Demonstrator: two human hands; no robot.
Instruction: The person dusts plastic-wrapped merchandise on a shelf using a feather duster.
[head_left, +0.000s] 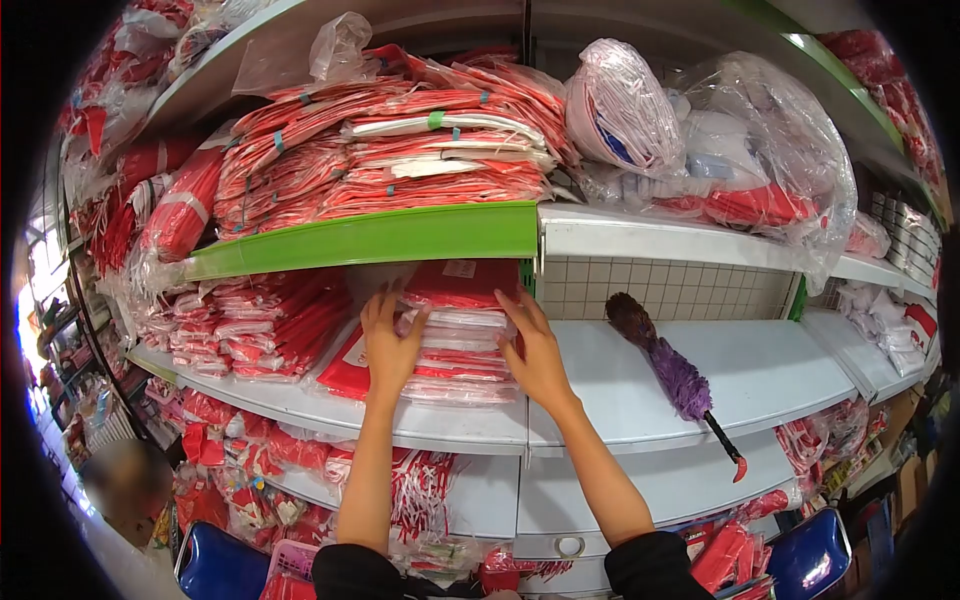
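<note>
Pile of red-and-white plastic-wrapped packets (pixel 250 335) at left on white metal shelf (pixel 450 425). Left hand (pixel 393 335) half open, fingers spread, on near left side of neat red-and-white bagged stack (pixel 460 350). Right hand (pixel 535 350) half open, on stack's right side. Purple-and-brown fluffy duster (pixel 680 375) farther right, black handle past adjoining shelf's (pixel 590 400) front edge.

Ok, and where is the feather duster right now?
In the head view, the feather duster lies on the pale shelf to the right of the right hand, its handle poking past the front edge.
</note>
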